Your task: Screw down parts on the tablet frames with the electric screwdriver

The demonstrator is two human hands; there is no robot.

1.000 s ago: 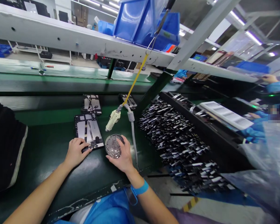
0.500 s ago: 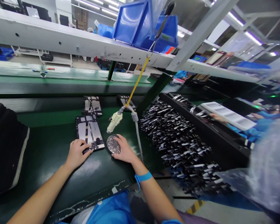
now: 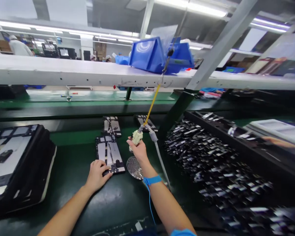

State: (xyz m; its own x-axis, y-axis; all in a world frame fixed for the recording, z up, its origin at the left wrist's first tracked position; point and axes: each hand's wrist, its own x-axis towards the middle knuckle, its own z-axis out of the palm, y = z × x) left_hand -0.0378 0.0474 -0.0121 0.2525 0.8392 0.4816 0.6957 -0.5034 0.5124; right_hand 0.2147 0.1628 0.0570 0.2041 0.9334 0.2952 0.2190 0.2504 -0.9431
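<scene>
My left hand [image 3: 97,175] grips the lower left corner of an opened tablet [image 3: 116,152], thumb and fingers curled at its edge. The tablet lies flat, its silver and black internals facing up. My right hand [image 3: 139,151] is closed around a cream-coloured power screwdriver [image 3: 137,137], which hangs from a yellow cord [image 3: 152,104]. Its tip is mostly hidden by the hand. Just below sits a round dish [image 3: 133,167] of small shiny metal pieces, partly covered by my right wrist. A blue wrist strap [image 3: 152,180] with a cord is on my right arm.
Two similar opened tablets [image 3: 112,125] [image 3: 146,122] lie farther back. A tall stack of black-edged units [image 3: 27,164] stands at left. Rows of black and silver parts [image 3: 211,164] fill the right. A grey hose [image 3: 162,160] runs beside my right arm. Blue bins [image 3: 146,54] sit on the shelf above.
My right hand has let go of the round dish and moved up to grasp the screwdriver. My left hand stays at the tablet's corner. The camera view has tilted up and shifted left.
</scene>
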